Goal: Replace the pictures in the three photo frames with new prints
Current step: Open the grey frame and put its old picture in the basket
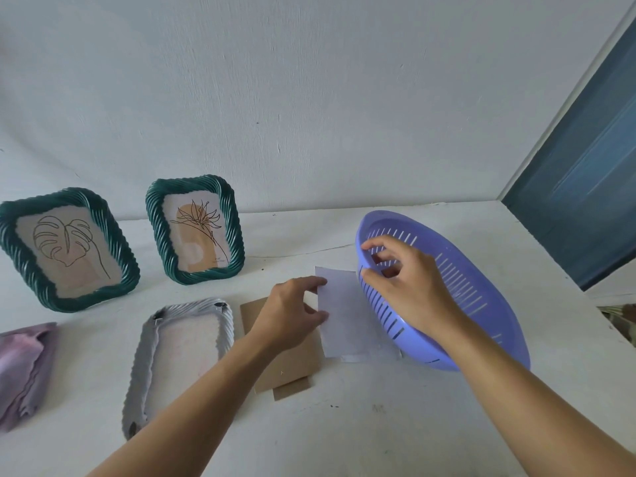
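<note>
Two green photo frames stand upright at the back left: one with a leaf drawing (67, 249), one with a flower drawing (196, 230). A third frame (179, 356) lies face down on the table, its back open. Beside it lies its brown cardboard backing (285, 366). A white print (347, 311) lies blank side up on the cardboard's right edge. My left hand (292, 313) pinches the print's left edge. My right hand (404, 280) hovers over the near rim of a purple slotted basket (481, 297), fingers loosely curled, holding nothing.
A folded lilac cloth (24, 366) lies at the table's left edge. The white table ends on the right beside a blue door (585, 187). A white wall stands behind the frames.
</note>
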### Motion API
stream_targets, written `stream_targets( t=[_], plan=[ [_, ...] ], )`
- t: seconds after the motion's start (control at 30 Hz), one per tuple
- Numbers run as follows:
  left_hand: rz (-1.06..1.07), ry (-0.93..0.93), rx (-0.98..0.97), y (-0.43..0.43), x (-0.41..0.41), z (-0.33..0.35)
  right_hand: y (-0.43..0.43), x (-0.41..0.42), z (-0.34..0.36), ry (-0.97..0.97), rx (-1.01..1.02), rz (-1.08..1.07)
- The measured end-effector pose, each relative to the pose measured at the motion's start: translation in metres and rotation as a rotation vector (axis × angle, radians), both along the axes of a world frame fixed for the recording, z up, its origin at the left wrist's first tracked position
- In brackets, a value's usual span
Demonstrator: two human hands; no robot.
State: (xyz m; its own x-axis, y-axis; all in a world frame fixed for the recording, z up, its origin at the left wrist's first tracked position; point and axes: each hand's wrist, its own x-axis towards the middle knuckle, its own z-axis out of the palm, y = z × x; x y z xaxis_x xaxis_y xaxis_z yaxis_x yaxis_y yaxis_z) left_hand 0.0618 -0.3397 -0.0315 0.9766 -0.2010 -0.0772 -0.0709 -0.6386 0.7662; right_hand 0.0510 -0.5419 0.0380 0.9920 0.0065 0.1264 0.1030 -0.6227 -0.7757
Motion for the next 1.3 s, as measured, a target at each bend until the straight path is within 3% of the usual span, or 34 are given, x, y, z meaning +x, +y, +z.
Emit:
stream_targets(
  t=[0.23,0.33,0.43,0.5,0.83,1.07,1.3],
  plan=[
    [-0.021,0.034,-0.062,-0.017,0.006,-0.007,0.0,0.0,-0.003,-0.001,-0.016,0.007],
    [-0.052,-0.052,0.086,-0.023,0.004,-0.012,0.003,-0.001,-0.006,-0.003,-0.017,0.013],
    [-0.052,-0.203,0.407,-0.023,0.002,-0.018,0.008,-0.002,-0.012,-0.005,-0.047,0.027],
    [-0.05,-0.245,0.521,-0.022,0.001,-0.021,0.012,-0.002,-0.017,-0.011,-0.077,0.047],
    [-0.084,-0.266,0.641,-0.019,-0.001,-0.026,0.017,0.0,-0.023,-0.026,-0.159,0.086],
    [-0.068,-0.245,0.519,-0.007,-0.001,-0.029,0.018,0.0,-0.028,0.002,-0.16,0.109],
    [0.138,-0.301,0.052,-0.001,-0.003,0.004,0.01,0.006,-0.028,0.096,-0.056,0.17]
  ],
)
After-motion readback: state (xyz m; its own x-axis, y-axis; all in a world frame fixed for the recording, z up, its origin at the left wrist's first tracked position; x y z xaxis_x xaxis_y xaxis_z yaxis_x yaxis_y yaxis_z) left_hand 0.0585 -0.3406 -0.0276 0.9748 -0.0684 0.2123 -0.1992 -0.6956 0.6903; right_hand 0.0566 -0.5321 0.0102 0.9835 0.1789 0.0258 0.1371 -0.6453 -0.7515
